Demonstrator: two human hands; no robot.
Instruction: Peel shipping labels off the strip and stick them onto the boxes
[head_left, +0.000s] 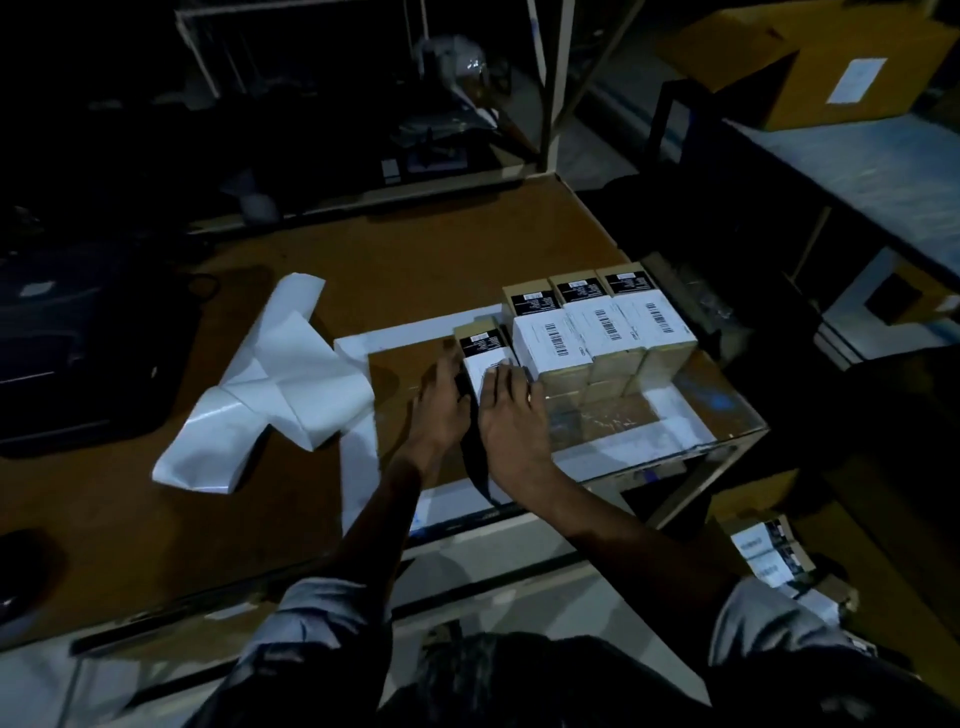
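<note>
Brown table (441, 249): boxes (597, 332), label strip (270, 384).

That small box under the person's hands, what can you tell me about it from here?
The small box looks like tan cardboard, with a black printed panel at its far end and a white label across its top. It lies flat on a larger brown carton, just left of and apart from a stack of similar labelled boxes. The right hand lies flat on the label, fingers spread as if pressing it down. The left hand rests against the box's left side. Its near end is hidden.
</note>
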